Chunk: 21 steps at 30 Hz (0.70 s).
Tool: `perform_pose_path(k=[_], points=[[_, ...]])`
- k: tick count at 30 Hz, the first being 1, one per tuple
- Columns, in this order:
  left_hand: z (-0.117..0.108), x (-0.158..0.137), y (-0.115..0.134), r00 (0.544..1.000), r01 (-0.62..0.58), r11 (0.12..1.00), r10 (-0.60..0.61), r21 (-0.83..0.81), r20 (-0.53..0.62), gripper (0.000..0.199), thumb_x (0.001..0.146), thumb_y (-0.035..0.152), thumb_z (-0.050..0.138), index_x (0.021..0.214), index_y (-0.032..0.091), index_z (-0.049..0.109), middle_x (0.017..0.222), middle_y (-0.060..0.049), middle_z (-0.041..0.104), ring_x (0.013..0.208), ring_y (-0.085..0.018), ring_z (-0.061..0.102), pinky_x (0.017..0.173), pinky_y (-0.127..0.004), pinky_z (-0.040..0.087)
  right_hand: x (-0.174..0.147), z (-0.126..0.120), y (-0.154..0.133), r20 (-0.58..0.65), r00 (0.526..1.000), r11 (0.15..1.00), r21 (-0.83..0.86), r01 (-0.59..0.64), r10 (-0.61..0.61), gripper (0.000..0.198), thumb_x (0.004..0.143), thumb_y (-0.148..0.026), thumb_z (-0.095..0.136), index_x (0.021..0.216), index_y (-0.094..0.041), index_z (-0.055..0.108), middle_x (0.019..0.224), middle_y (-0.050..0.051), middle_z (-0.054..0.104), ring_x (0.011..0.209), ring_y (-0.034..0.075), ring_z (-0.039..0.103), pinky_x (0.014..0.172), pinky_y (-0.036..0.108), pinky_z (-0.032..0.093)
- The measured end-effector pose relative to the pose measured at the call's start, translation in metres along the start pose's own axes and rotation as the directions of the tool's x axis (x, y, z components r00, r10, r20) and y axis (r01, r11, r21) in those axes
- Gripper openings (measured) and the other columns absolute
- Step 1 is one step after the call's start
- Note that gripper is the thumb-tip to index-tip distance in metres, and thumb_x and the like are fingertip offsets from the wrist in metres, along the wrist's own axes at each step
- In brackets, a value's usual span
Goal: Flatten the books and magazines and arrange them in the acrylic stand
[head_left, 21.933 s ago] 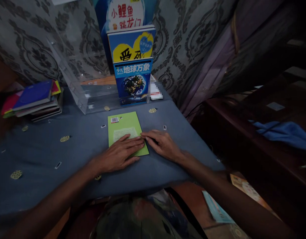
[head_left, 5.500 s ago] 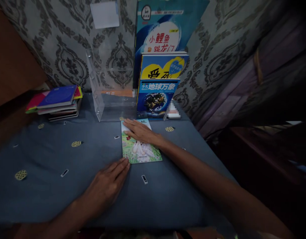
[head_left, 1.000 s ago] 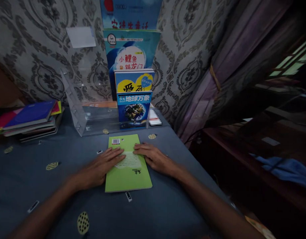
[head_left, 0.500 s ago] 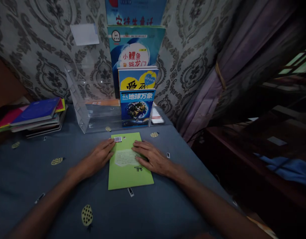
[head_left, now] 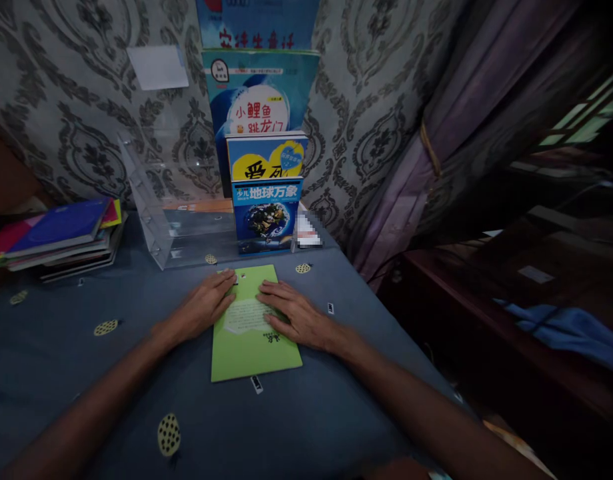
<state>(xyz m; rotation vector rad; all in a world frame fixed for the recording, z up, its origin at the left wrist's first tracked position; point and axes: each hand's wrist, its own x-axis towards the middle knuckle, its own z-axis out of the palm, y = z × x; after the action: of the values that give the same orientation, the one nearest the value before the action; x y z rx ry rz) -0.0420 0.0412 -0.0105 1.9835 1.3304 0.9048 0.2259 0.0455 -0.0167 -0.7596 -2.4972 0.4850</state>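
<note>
A thin green book [head_left: 256, 357] lies flat on the dark blue cloth, a block of small print on its upward side. My left hand [head_left: 206, 305] rests along its upper left edge, fingers stretched out over the corner and covering most of the barcode. On the right edge lies my right hand [head_left: 299, 313], its fingers spread flat across the cover. Neither hand grips the book. Just behind it stands a clear acrylic rack [head_left: 151, 220], which holds several upright books in its right part, the front one a blue book with a globe [head_left: 268, 220].
A stack of books [head_left: 61, 230] lies at the left on the patterned cloth [head_left: 106, 393]. A white card [head_left: 158, 67] sits at the rack's upper left. To the right, past the cloth's edge, hang a purple curtain [head_left: 406, 180] and, lower down, a blue fabric [head_left: 561, 333].
My left hand has slid further onto the green book, now covering most of the barcode. My right hand stays flat on it. The whole view has shifted slightly.
</note>
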Motion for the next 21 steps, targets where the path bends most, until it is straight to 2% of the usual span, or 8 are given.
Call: perform_pose_path(k=[3, 8, 13, 18, 21], points=[[0.004, 0.007, 0.002, 0.998, -0.047, 0.999, 0.047, 0.008, 0.03, 0.047, 0.086, 0.046, 0.066, 0.125, 0.022, 0.07, 0.147, -0.008, 0.057, 0.141, -0.028, 0.049, 0.124, -0.041, 0.024, 0.0, 0.001, 0.001, 0.011, 1.0, 1.0, -0.018, -0.006, 0.006, 0.043, 0.099, -0.032, 0.052, 0.138, -0.016, 0.06, 0.146, 0.017, 0.057, 0.143, 0.028, 0.046, 0.122, 0.053, 0.033], [0.014, 0.023, 0.007, 0.98, -0.157, 0.98, 0.139, 0.123, 0.141, 0.047, 0.094, 0.04, 0.052, 0.134, 0.018, 0.064, 0.151, -0.011, 0.052, 0.143, -0.027, 0.045, 0.122, -0.041, 0.028, 0.001, 0.0, -0.001, 0.014, 1.0, 1.0, -0.029, -0.002, 0.002, 0.044, 0.099, -0.031, 0.052, 0.138, -0.013, 0.059, 0.146, 0.018, 0.056, 0.143, 0.029, 0.046, 0.122, 0.053, 0.033], [0.025, 0.035, 0.012, 0.97, -0.187, 0.97, 0.158, 0.154, 0.182, 0.046, 0.096, 0.037, 0.049, 0.136, 0.021, 0.062, 0.151, -0.008, 0.053, 0.144, -0.023, 0.044, 0.123, -0.04, 0.026, 0.004, 0.0, 0.001, 0.019, 1.0, 0.998, -0.058, -0.001, 0.002, 0.048, 0.1, -0.033, 0.05, 0.143, -0.014, 0.054, 0.148, 0.018, 0.054, 0.145, 0.028, 0.043, 0.121, 0.051, 0.034], [0.03, 0.035, 0.012, 0.974, -0.199, 0.976, 0.187, 0.092, 0.125, 0.042, 0.095, 0.038, 0.054, 0.133, 0.023, 0.064, 0.149, -0.008, 0.056, 0.142, -0.026, 0.047, 0.124, -0.043, 0.025, 0.016, 0.004, 0.019, -0.033, 0.994, 0.992, -0.06, -0.111, 0.109, 0.055, 0.099, -0.036, 0.048, 0.147, -0.01, 0.048, 0.154, 0.02, 0.047, 0.146, 0.029, 0.041, 0.121, 0.049, 0.037], [0.03, 0.035, 0.009, 0.968, -0.229, 0.957, 0.205, 0.176, 0.145, 0.045, 0.098, 0.037, 0.047, 0.138, 0.021, 0.06, 0.151, -0.009, 0.053, 0.143, -0.025, 0.046, 0.124, -0.044, 0.025, 0.024, 0.004, 0.03, -0.06, 0.981, 0.977, -0.093, -0.191, 0.186, 0.056, 0.098, -0.038, 0.048, 0.147, -0.01, 0.048, 0.152, 0.02, 0.049, 0.143, 0.031, 0.045, 0.119, 0.052, 0.038]])
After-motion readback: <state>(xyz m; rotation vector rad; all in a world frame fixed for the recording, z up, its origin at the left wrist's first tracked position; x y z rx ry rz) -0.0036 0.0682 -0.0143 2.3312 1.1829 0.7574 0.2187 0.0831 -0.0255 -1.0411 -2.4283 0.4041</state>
